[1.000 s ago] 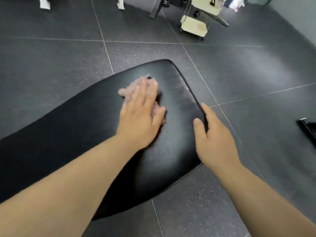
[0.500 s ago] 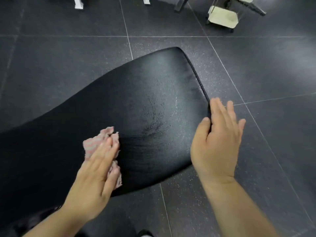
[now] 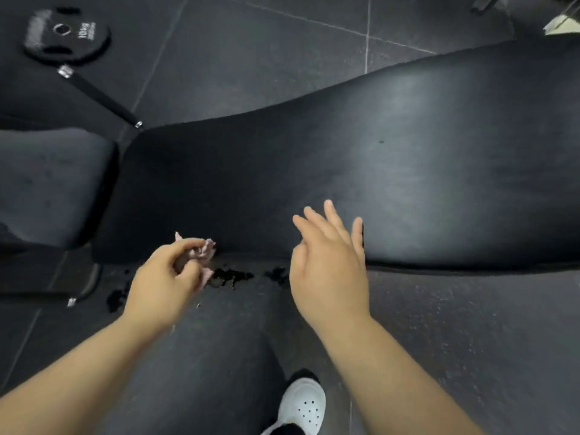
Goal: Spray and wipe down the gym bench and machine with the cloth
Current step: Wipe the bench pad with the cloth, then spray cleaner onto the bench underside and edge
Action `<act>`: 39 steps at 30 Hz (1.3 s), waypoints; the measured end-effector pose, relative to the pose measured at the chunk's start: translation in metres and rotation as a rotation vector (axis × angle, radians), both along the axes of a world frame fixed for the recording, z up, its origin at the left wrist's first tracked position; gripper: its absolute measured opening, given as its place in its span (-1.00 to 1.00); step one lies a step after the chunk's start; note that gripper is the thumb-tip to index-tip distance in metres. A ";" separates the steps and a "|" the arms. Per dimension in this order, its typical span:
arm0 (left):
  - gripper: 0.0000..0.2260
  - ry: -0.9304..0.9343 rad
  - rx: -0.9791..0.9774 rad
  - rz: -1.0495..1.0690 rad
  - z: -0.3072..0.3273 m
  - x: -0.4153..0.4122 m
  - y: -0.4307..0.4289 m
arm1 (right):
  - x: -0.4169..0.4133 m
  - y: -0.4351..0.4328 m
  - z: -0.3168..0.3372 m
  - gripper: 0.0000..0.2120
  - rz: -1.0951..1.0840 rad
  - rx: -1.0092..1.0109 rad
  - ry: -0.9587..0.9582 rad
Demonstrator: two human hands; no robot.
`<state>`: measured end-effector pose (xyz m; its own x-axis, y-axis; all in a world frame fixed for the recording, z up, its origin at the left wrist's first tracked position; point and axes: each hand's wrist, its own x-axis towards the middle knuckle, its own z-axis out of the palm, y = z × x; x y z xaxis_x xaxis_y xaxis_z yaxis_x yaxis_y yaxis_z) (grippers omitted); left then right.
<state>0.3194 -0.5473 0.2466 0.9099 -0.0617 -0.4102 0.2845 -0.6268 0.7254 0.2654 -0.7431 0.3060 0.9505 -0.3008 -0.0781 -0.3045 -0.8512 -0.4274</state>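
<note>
1. Cloth (image 3: 201, 254) first: a small pinkish rag, bunched tight in the left hand (image 3: 163, 277), only its frayed corners poking out past the fingertips. It sits right at the near edge of the bench pad (image 3: 345, 171), towards the pad's left end.

2. Far left, a separate seat pad (image 3: 47, 183) lies next to the long one, and beyond it a weight plate (image 3: 66, 34) rests on the floor with a black bar (image 3: 100, 97) running from it towards the bench. None of that is being touched.

3. The left grip is closed on the cloth, fingers curled round it. The bunching looks deliberate: a wad gives a firm face to press along the edge seam, I'd say.

4. Whether the rag is touching the pad edge or just off it, I can't tell; the hand is a little blurred.

5. Just right of the cloth, dark wet-looking splotches (image 3: 232, 276) mark the floor (image 3: 470, 324) below the pad's near edge, possibly spray drips.

6. Then the right hand (image 3: 329, 262): open, fingers spread, holding nothing, its fingertips (image 3: 328, 205) over the pad's near edge. It reads as a hand ready to brace.

7. Farther right, the worktop stretches away with a dull sheen, and that whole run looks like the ground left to cover.

8. Nearest of all, a white shoe (image 3: 303, 406) is planted close to the bench.
</note>
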 end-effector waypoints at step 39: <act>-0.84 -0.082 0.636 -0.984 -0.260 -0.104 0.497 | -0.122 0.477 -0.341 -0.14 0.500 0.062 0.745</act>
